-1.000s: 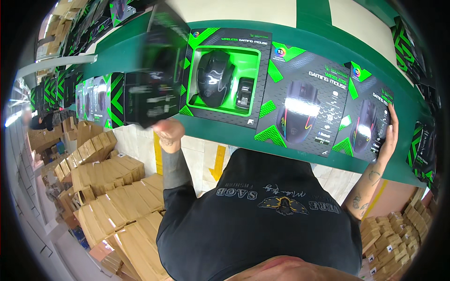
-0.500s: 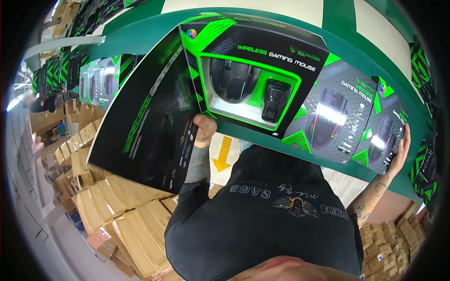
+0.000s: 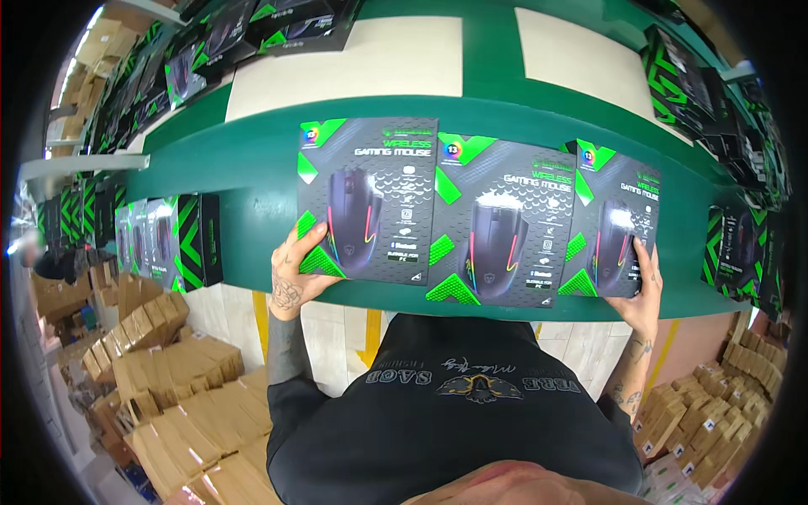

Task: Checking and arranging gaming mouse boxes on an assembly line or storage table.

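On the green worktop (image 3: 252,172) lay three flat black-and-green cardboard mouse boxes in a row, edges touching or overlapping. Left hand (image 3: 293,273) gripped the lower left corner of the left box (image 3: 368,202), thumb on its face. Right hand (image 3: 643,290) clasped the lower right edge of the right box (image 3: 614,223). Middle box (image 3: 501,217) sat between, untouched. Upright black-and-green cartons (image 3: 168,240) stood well left; brown cardboard cartons (image 3: 168,370) were stacked on the floor below.

Three black-and-green gaming-mouse boxes (image 3: 475,215) lie flat, face up, side by side, seemingly touching, on the green worktop (image 3: 252,168).
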A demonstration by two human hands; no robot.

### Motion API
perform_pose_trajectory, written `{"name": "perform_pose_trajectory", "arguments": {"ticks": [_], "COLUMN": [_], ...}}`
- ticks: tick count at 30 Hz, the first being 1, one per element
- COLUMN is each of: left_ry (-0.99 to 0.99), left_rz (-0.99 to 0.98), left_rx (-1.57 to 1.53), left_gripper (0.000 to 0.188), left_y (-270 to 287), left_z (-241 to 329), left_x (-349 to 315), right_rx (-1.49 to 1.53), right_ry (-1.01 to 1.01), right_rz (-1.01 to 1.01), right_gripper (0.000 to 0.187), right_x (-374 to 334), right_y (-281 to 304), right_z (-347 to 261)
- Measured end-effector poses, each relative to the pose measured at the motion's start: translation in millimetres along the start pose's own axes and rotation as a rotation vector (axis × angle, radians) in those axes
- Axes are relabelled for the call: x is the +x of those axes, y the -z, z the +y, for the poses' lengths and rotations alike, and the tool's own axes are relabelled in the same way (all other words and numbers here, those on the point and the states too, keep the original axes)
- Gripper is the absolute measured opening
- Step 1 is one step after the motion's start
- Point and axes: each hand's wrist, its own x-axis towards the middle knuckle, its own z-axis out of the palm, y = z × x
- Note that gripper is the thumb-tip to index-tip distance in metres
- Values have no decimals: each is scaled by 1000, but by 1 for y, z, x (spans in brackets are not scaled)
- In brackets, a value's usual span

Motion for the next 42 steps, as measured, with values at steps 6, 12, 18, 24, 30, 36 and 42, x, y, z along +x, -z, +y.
{"name": "perform_pose_trajectory", "arguments": {"ticks": [6,12,18,24,30,36,42], "left_ry": [-257,-93,460,373,-251,308,232], "left_rz": [241,305,-45,110,460,201,-60], "left_rx": [27,203,218,-383,-1224,-177,254], "left_gripper": [73,68,71,48,77,55,69], "left_y": [-3,0,-20,-35,0,-26,-18], "left_z": [-27,47,8,-5,-17,3,34], "left_x": [90,158,64,60,57,17,31], "right_rx": [18,26,510,600,1355,861,572], "right_ry": [239,155,-360,-146,896,-117,-158], "right_rz": [416,545,201,438,-25,372,183], "right_gripper": [81,49,46,47,78,61,57], "right_x": [77,146,53,53,63,34,58], "right_y": [-7,-10,-25,-45,12,-35,-26], "right_z": [10,32,66,51,96,64,34]}}
